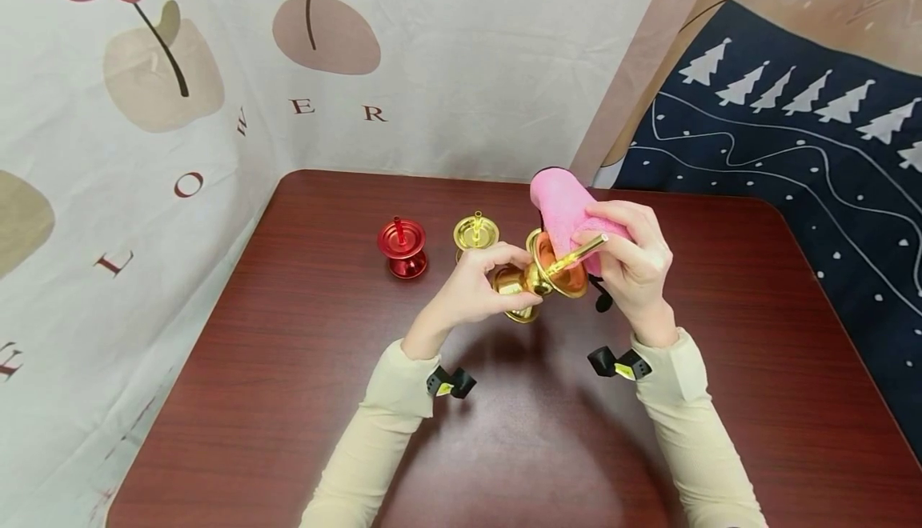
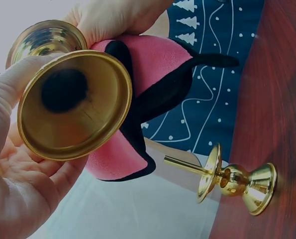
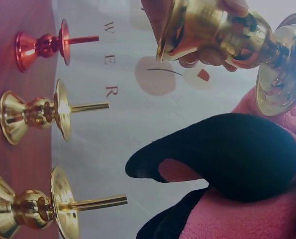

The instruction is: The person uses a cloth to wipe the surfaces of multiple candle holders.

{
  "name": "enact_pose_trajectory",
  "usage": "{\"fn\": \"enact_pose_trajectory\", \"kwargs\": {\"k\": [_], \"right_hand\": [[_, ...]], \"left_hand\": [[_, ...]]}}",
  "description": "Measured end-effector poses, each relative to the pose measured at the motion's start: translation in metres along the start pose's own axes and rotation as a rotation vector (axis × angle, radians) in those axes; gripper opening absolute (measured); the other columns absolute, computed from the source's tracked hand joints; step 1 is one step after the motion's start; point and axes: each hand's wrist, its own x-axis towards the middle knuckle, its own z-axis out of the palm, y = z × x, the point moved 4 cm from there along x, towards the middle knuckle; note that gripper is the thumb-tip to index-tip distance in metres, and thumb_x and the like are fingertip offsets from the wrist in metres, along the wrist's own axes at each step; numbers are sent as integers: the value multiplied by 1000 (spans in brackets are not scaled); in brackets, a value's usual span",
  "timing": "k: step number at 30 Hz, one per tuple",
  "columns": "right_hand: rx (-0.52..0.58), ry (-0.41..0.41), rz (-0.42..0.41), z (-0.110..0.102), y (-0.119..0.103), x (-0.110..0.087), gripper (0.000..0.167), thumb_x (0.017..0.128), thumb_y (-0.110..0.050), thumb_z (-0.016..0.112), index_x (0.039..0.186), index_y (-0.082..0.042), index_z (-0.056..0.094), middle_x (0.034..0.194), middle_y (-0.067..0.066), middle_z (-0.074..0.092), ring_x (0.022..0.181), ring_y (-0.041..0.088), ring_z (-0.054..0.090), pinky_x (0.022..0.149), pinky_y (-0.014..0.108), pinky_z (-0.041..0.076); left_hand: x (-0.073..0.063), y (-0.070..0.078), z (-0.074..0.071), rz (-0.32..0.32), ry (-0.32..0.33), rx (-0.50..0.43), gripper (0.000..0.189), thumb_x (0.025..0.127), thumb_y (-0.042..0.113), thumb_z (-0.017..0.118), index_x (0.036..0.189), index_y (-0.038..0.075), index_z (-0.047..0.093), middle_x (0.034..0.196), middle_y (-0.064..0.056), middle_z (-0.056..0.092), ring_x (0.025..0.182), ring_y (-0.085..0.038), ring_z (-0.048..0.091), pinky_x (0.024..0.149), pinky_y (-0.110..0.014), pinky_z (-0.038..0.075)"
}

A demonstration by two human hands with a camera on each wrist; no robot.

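Note:
My left hand (image 1: 479, 282) grips a gold candlestick (image 1: 513, 280) around its lower body, tilted so its spike points up to the right. In the left wrist view its hollow base (image 2: 73, 119) faces the camera. My right hand (image 1: 634, 252) holds a fluffy pink cloth with black backing (image 1: 565, 200), pressed against the candlestick's dish near the spike. In the right wrist view the cloth (image 3: 247, 214) hangs below the dish. Some right fingertips are hidden by the cloth.
On the brown table (image 1: 288, 336) stand a red candlestick (image 1: 403, 248) and a gold one (image 1: 475, 232) to its right. Another gold candlestick (image 3: 31, 206) stands nearer the hands, largely hidden in the head view. Patterned fabric (image 1: 468, 56) hangs behind the table.

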Motion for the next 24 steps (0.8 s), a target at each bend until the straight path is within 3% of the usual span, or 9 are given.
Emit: {"fn": "enact_pose_trajectory", "kwargs": {"k": [5,9,14,18,24], "right_hand": [[-20,-37,-2,0,5,-2,27,89,-15,61,65,-3,66,88,19,65,85,37,55,88,27,45],[-57,-78,16,-1,9,-5,18,79,5,61,63,-2,65,87,19,65,84,38,54,88,25,44],[-122,-147,82,-4,3,-8,21,76,12,60,72,-5,70,88,17,66,84,36,55,83,27,43],[-172,-237,143,-7,-7,-9,24,77,10,53,81,-4,72,91,16,66,83,34,55,76,30,41],[-193,-317,237,-7,-26,-10,32,70,9,54,94,-2,73,91,14,67,83,28,57,70,24,41]], "left_hand": [[-1,-2,-2,-12,42,43,36,63,-4,81,95,-8,65,86,-15,65,79,-16,60,73,-28,51],[-1,-4,-4,-50,105,101,37,64,-2,82,97,-7,66,90,-15,67,82,-17,61,74,-25,51],[-2,-6,-6,-66,200,199,36,65,1,82,96,-4,67,93,-14,67,84,-18,61,74,-24,51],[-1,-5,-8,-25,297,339,34,63,4,81,94,-1,67,90,-11,67,85,-19,59,75,-27,49],[2,3,-6,117,383,584,30,63,4,79,89,-2,64,85,-12,63,87,-27,53,85,-37,42]]}}
